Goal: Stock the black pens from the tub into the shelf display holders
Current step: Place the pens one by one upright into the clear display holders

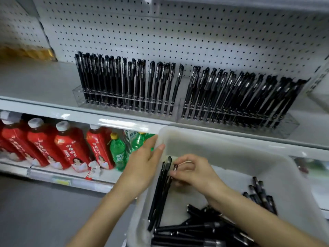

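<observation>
While holders stand stocked, tub holds loose pens

Cool, even light from above keeps the scene bright, with only soft shadows under the shelf. White glare streaks its front edge and the bottle caps. The wide lens bows the shelf and pegboard toward the edges. The top left corner and right edge smear. The pens low in the tub are soft, those in the holders sharper.
</observation>
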Tool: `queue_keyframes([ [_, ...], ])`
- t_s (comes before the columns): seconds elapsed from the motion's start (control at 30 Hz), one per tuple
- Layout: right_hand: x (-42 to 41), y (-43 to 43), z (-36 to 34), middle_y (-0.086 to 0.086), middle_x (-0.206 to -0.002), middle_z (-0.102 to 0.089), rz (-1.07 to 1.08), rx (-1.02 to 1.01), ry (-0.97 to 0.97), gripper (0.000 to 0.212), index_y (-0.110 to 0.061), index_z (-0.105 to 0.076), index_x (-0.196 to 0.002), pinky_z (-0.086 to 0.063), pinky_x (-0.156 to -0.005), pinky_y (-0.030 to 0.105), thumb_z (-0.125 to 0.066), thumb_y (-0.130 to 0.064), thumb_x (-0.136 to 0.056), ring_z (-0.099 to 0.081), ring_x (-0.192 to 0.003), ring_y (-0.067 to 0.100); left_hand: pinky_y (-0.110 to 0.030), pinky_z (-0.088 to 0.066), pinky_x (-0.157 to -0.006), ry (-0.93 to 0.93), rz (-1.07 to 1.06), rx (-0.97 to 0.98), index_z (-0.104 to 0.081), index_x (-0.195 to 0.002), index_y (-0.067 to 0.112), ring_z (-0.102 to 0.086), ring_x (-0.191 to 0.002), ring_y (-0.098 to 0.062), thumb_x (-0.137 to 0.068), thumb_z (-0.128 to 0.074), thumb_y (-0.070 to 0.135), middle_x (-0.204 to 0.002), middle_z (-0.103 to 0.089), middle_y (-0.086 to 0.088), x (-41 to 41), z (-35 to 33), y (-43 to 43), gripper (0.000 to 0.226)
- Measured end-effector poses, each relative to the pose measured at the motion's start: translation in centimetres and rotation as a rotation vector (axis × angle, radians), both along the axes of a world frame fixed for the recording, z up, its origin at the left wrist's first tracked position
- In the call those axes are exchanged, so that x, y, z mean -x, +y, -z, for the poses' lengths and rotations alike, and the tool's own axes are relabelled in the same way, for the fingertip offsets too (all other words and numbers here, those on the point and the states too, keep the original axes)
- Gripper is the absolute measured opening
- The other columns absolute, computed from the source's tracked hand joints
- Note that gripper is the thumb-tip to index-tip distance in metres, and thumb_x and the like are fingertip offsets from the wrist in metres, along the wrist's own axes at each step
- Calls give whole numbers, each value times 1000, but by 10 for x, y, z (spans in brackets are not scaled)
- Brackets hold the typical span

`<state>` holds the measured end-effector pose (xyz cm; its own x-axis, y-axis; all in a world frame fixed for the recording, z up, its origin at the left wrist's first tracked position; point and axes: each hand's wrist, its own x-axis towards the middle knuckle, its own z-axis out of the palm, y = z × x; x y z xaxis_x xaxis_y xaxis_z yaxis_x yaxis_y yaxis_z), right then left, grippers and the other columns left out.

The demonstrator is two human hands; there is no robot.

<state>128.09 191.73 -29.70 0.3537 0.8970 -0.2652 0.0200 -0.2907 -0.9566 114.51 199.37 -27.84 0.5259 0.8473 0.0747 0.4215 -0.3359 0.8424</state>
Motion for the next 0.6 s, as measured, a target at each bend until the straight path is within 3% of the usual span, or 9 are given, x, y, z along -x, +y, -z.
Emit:
queue_keyframes([
  [0.1, -27, -1, -42, 12, -77, -61, 80, -114, -30, 19, -8, -61, -87, -56, -59, 25, -71, 4, -77, -63, -61, 15, -27, -40, -95, 41, -69, -242, -47, -135, 19, -51, -119, -16, -97, -44, 33, -131, -54, 0, -11, -26, 2, 41],
  [0.27, -113, -32, -141, 10, -89, -71, 256, -415, -315, 22, -12, -63, -91, -57, -68, 25, -73, -3, -74, -71, -80, 18, -41, -47, -87, 60, 90, -596, -50, -128, 17, -56, -108, -21, -99, -40, 16, -123, -56, 0, -69, -71, -8, 30],
  [0.37, -165, -55, -179, 5, -86, -73, 435, -559, -305, 25, -14, -61, -93, -56, -72, 24, -72, -9, -71, -71, -85, 19, -40, -48, -84, 157, 269, -795, -49, -126, 16, -54, -109, -22, -95, -46, 7, -122, -55, -1, -120, -78, -20, 32],
  [0.47, -202, -69, -189, 0, -79, -74, 533, -594, -350, 22, -15, -58, -91, -57, -81, 32, -65, 3, -81, -71, -86, 19, -38, -52, -83, 197, 443, -952, -58, -117, 12, -59, -104, -23, -83, -61, 8, -115, -62, -4, -160, -69, -26, 34],
  [0.6, -219, -79, -184, 3, -82, -70, 569, -612, -451, 23, -16, -58, -88, -57, -82, 33, -67, 4, -80, -70, -84, 18, -34, -50, -85, 244, 476, -1009, -65, -112, 13, -62, -106, -20, -77, -71, 18, -114, -66, -2, -183, -52, -25, 37],
])
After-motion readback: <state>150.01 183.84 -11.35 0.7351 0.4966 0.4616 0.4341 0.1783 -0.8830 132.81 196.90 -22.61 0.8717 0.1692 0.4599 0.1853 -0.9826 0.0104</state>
